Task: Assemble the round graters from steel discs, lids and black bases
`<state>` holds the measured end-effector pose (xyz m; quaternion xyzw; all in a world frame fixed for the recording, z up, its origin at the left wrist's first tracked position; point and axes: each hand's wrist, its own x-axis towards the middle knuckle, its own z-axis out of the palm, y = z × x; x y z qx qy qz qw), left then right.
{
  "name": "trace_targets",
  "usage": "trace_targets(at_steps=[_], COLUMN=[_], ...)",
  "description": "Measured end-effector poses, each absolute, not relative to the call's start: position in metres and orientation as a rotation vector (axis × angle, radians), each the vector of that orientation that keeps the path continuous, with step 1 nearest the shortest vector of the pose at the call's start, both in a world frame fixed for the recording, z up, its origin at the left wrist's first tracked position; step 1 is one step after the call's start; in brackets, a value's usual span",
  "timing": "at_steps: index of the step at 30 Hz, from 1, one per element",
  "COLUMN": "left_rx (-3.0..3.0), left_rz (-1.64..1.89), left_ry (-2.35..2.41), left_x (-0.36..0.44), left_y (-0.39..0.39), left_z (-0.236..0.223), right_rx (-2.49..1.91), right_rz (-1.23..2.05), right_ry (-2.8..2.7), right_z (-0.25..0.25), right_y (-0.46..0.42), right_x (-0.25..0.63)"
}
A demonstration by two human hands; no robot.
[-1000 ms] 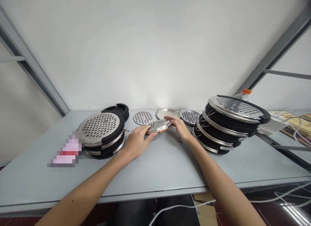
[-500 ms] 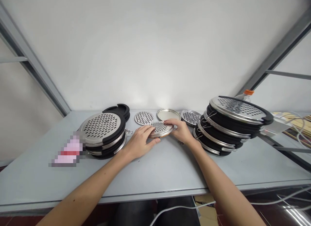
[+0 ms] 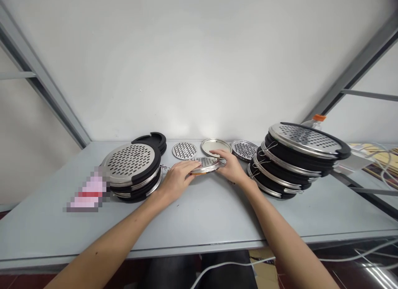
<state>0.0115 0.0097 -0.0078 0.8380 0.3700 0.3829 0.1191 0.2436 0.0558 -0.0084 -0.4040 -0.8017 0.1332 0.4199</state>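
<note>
A small round metal grater (image 3: 205, 161) with rows of holes in its top is held just over the table's middle, tilted slightly. My left hand (image 3: 178, 177) grips its left rim, fingers on top and thumb below at the near side. At the right rim, by a wire clasp, is my right hand (image 3: 231, 168); its index finger is raised over the disc while the other fingers, partly hidden, curl round the edge. Behind it lie a loose grater disc (image 3: 184, 151), a plain metal lid or dish (image 3: 211, 146) and another grater disc in a rim (image 3: 244, 149).
Larger round graters with black rims are stacked on the left (image 3: 130, 162) and in a taller leaning stack on the right (image 3: 295, 164). Black rings (image 3: 152, 140) sit behind the left stack. An orange-capped bottle (image 3: 319, 119) stands behind the right one. Metal posts flank the table.
The grater has tipped so its face shows less. My right index finger has lifted off its top, and my left thumb has slid under the near edge.
</note>
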Motion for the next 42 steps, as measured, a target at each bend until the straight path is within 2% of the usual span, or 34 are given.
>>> trace_targets(at_steps=[7, 18, 27, 42], left_rx=[2.464, 2.451, 2.551, 2.217], left_rz=[1.116, 1.156, 1.171, 1.454], left_ry=[0.978, 1.236, 1.045, 0.760], left_x=[0.013, 0.014, 0.014, 0.012], left_y=[0.007, 0.005, 0.005, 0.002], left_z=[-0.004, -0.003, -0.001, 0.004], right_rx=[-0.981, -0.980, -0.933, -0.990], right_rz=[0.362, 0.316, 0.281, 0.631], right_ry=[-2.066, -2.070, -2.068, -1.912], right_z=[-0.013, -0.016, -0.011, -0.003], right_y=[0.062, 0.061, 0.054, 0.050], right_x=[0.250, 0.248, 0.240, 0.240])
